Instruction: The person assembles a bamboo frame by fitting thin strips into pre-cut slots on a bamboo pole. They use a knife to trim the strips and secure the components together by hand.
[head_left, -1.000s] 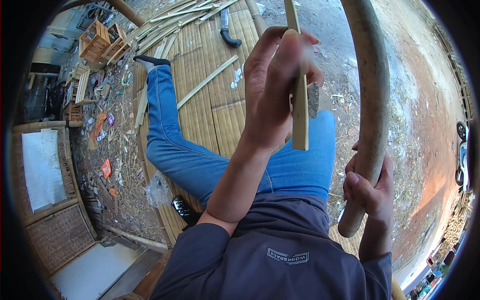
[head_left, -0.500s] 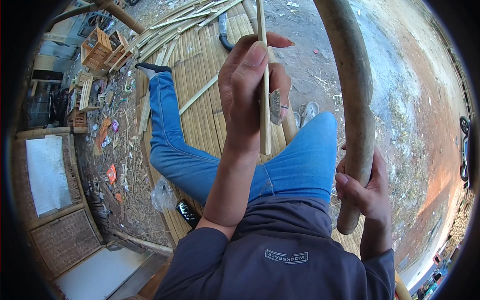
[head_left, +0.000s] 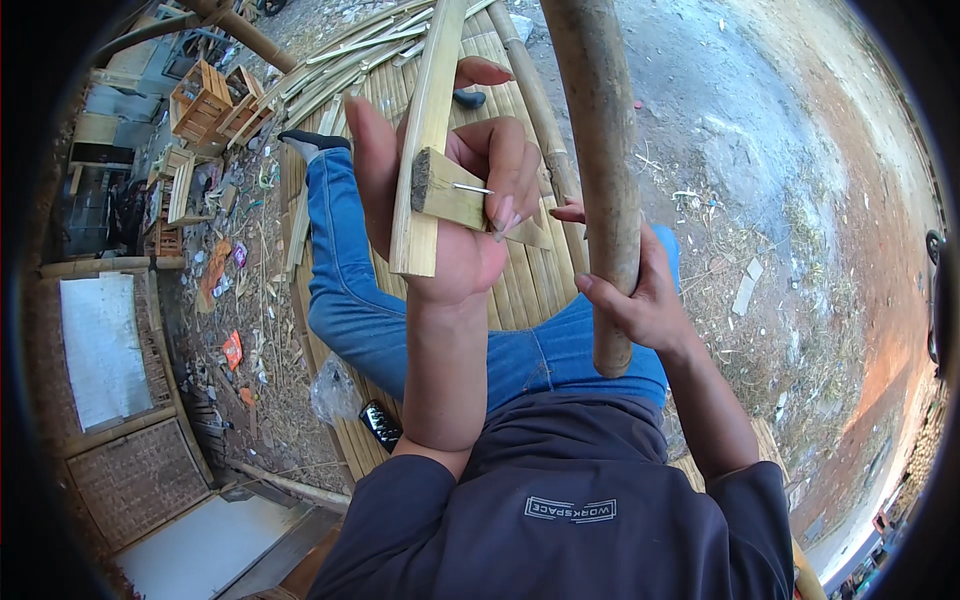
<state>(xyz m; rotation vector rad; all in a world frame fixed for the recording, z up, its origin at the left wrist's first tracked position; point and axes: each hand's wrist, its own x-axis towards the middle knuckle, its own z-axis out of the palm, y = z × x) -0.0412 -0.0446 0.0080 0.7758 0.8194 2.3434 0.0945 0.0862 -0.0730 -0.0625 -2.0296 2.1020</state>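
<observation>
My left hand (head_left: 480,145) is raised in front of me, its fingers curled around a long pale wooden strip (head_left: 423,130). A short block of the same wood (head_left: 447,202) lies across the strip, with a thin nail (head_left: 472,188) at its face, close to my fingertips. Whether the nail is in the wood or pinched, I cannot tell. My right hand (head_left: 652,305) is closed around the lower part of a thick, round brown wooden pole (head_left: 608,150). The pole stands almost upright, and its upper end runs out of the picture.
I sit on a bamboo-slat platform (head_left: 512,285), legs spread. Loose strips (head_left: 350,55) are piled at its far end near a dark rounded object (head_left: 468,99). A clear plastic bag (head_left: 335,390) and a glossy black object (head_left: 380,425) lie by my left elbow. Wooden crates (head_left: 200,100) stand far left.
My left hand has turned and shifted left, bringing the block's face and the nail into sight. My right hand and the pole have moved left and up, closer to the strip.
</observation>
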